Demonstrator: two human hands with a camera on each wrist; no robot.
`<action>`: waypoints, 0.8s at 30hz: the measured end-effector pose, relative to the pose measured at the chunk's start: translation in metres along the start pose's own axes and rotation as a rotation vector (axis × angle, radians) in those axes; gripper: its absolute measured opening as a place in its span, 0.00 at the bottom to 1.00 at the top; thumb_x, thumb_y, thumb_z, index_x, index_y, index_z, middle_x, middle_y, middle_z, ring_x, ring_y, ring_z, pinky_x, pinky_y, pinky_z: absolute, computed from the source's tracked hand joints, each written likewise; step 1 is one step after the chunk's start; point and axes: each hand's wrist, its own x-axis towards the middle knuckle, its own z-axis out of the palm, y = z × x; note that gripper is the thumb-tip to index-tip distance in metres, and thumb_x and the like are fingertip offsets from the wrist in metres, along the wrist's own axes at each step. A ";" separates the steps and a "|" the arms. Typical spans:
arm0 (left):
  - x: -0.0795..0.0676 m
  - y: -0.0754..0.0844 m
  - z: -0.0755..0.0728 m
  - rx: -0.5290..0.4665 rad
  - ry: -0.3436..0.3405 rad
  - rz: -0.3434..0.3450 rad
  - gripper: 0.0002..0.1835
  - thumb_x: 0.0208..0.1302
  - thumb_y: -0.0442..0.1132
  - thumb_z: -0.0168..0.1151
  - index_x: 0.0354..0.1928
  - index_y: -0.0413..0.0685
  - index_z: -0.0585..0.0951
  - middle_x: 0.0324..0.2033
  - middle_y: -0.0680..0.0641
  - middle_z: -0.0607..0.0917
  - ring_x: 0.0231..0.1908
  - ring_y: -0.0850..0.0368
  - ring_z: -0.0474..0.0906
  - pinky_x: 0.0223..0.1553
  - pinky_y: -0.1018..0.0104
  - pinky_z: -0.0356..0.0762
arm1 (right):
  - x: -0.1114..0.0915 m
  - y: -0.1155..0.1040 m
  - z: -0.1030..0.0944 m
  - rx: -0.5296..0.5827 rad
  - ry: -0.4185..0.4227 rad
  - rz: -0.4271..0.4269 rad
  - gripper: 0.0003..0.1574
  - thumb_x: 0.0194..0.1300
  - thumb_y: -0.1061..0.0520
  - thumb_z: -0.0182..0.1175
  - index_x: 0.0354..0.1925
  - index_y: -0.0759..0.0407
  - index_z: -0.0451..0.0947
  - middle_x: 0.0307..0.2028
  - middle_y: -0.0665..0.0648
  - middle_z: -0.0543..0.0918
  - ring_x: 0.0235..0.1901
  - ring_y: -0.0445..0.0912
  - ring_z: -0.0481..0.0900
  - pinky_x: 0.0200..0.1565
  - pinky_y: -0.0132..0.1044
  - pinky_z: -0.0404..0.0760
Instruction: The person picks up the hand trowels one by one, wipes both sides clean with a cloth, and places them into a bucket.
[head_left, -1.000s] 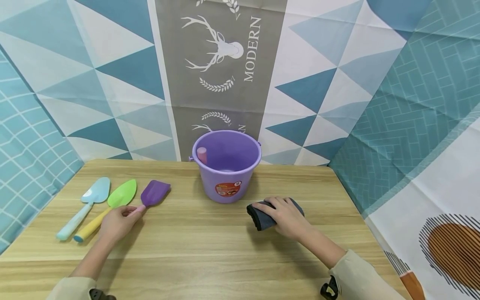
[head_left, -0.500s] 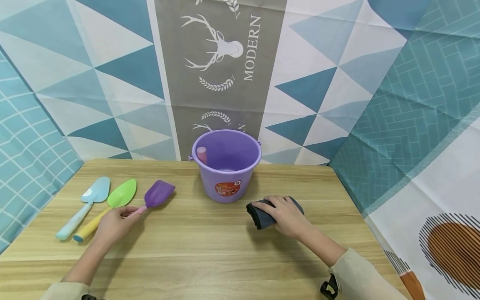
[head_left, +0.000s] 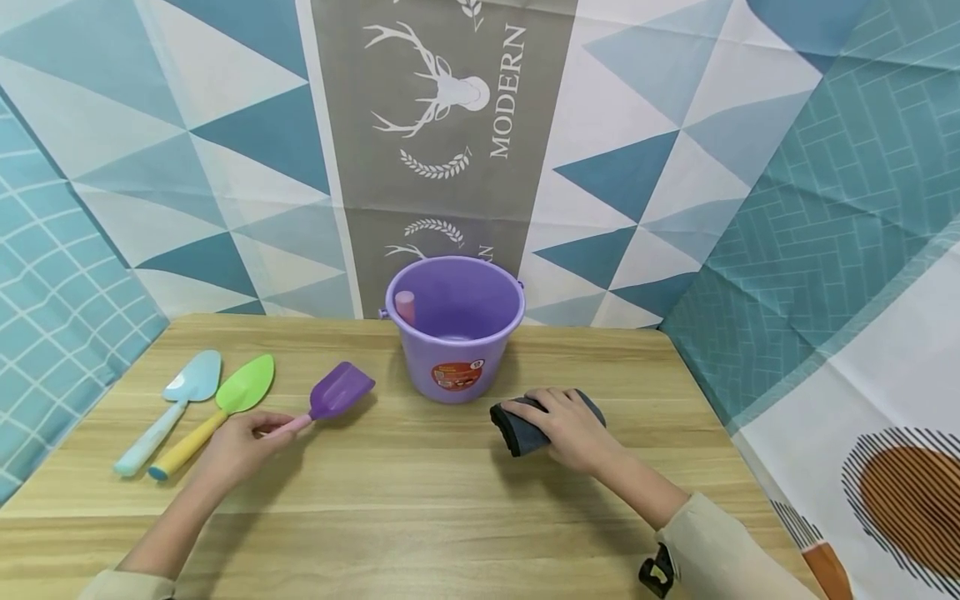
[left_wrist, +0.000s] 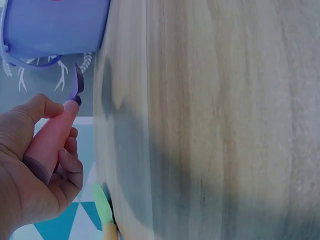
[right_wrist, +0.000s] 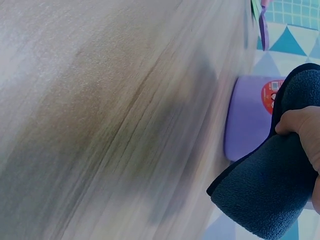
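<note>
My left hand (head_left: 238, 446) grips the pink handle (left_wrist: 52, 137) of a small shovel with a purple blade (head_left: 341, 390). The shovel is raised off the table, its blade pointing toward the bucket. A folded dark grey-blue cloth (head_left: 528, 432) with black edging is held in my right hand (head_left: 567, 427), thumb on one side, just above the wood. Between and behind the hands stands a purple bucket (head_left: 450, 367) with a red label; a pink handle end (head_left: 405, 307) sticks up inside it, its lower part hidden. In the right wrist view the cloth partly covers the bucket (right_wrist: 250, 120).
Left of my left hand lie a light blue trowel (head_left: 193, 379) and a green trowel with a yellow handle (head_left: 246, 385). The wooden table (head_left: 420, 517) ends at a patterned cloth backdrop (head_left: 622, 192) behind the bucket.
My left hand has lifted the purple shovel and carried it a little rightward, toward the bucket, away from the green trowel. The right hand and cloth have hardly moved.
</note>
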 end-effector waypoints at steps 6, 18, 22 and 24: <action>-0.002 0.007 0.001 0.011 0.009 0.059 0.19 0.58 0.48 0.65 0.45 0.42 0.83 0.36 0.44 0.86 0.29 0.67 0.74 0.28 0.73 0.73 | 0.002 0.000 -0.001 0.002 -0.006 0.006 0.48 0.45 0.65 0.69 0.64 0.40 0.66 0.53 0.57 0.76 0.52 0.53 0.75 0.47 0.52 0.75; -0.007 0.022 0.005 -0.001 -0.016 0.077 0.17 0.55 0.49 0.67 0.41 0.46 0.85 0.33 0.48 0.87 0.27 0.69 0.73 0.25 0.74 0.73 | 0.003 0.000 0.000 -0.004 0.013 -0.013 0.49 0.44 0.65 0.68 0.63 0.40 0.66 0.53 0.56 0.76 0.52 0.52 0.75 0.47 0.52 0.75; -0.009 0.029 0.004 -0.019 -0.053 0.053 0.19 0.56 0.53 0.66 0.42 0.47 0.85 0.31 0.51 0.87 0.27 0.68 0.75 0.26 0.73 0.74 | 0.003 0.001 0.001 -0.011 0.026 -0.014 0.49 0.44 0.65 0.69 0.63 0.40 0.66 0.53 0.56 0.77 0.51 0.53 0.76 0.46 0.51 0.75; -0.010 0.032 0.005 -0.023 -0.067 0.049 0.20 0.55 0.54 0.66 0.42 0.48 0.85 0.32 0.51 0.87 0.28 0.67 0.75 0.27 0.73 0.74 | 0.004 0.001 0.001 -0.015 0.029 -0.013 0.49 0.43 0.65 0.69 0.63 0.39 0.66 0.53 0.56 0.77 0.51 0.53 0.76 0.47 0.51 0.75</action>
